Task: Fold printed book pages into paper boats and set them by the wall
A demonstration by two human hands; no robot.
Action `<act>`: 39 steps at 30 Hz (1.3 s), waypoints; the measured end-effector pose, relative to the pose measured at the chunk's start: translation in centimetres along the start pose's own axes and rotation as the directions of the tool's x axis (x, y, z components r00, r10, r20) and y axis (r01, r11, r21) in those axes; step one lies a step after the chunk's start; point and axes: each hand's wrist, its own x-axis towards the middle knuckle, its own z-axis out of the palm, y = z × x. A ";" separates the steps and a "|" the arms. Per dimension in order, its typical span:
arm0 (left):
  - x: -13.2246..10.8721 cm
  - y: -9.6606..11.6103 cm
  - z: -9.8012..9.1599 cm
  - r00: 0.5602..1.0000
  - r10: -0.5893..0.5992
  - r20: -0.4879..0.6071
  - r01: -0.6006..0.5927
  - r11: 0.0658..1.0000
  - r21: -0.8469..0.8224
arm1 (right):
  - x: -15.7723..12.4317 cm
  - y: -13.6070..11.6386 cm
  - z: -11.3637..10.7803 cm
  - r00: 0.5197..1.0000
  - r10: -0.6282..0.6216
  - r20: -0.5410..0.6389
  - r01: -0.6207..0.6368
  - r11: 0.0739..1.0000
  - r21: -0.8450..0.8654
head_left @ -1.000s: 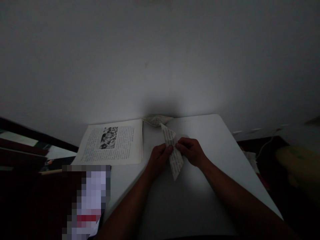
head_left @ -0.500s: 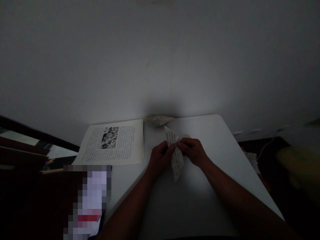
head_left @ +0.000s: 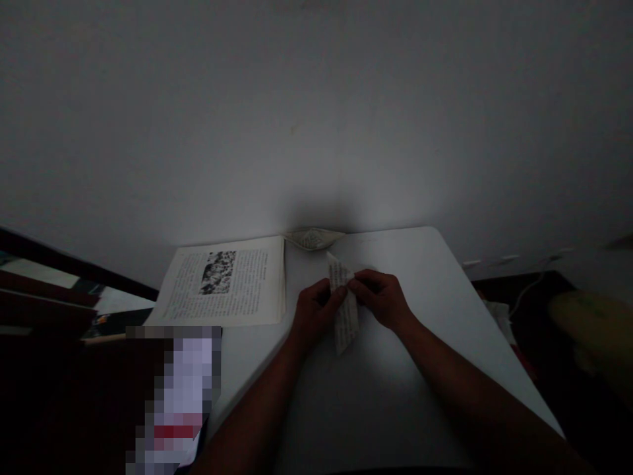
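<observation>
A folded paper boat, made from a printed page, is held lengthwise between my hands over the table. My left hand pinches its left side, thumb on top. From the right, my right hand pinches its edge near the middle, thumb and forefinger closed together. Both hands hide part of the folds. Beyond them, a second paper boat of printed paper rests at the back of the table against the wall.
On the left of the white table lies a stack of printed pages with a dark picture. A blurred-out bright screen is at the lower left. The wall rises behind. A cable runs at the right.
The held paper has turned slightly, its near tip shifting left. Both hands keep their pinch and have barely moved. The second boat and the pages stay in place.
</observation>
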 end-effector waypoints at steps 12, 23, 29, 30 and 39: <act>0.2 0.2 -0.1 0.994 -0.001 0.107 0.012 0.995 -0.100 | 0.0 0.0 -0.1 0.995 -0.061 -0.074 0.061 0.998 0.005; 0.1 0.2 0.0 0.994 -0.006 0.112 0.010 0.999 -0.039 | 0.1 0.2 -0.2 1.000 0.029 -0.004 -0.028 0.994 0.104; 0.0 0.2 -0.2 0.993 -0.026 0.119 0.039 0.994 -0.105 | 0.1 -0.2 -0.2 0.997 0.064 0.040 -0.068 0.993 0.101; 0.0 0.1 -0.3 0.991 -0.033 0.126 0.048 0.992 -0.120 | 0.1 -0.2 -0.2 0.997 0.059 0.046 -0.064 0.993 0.104; 0.1 0.2 0.1 0.998 -0.004 -0.058 0.003 1.000 -0.030 | 0.2 0.0 -0.4 0.995 0.062 0.077 -0.072 0.989 0.129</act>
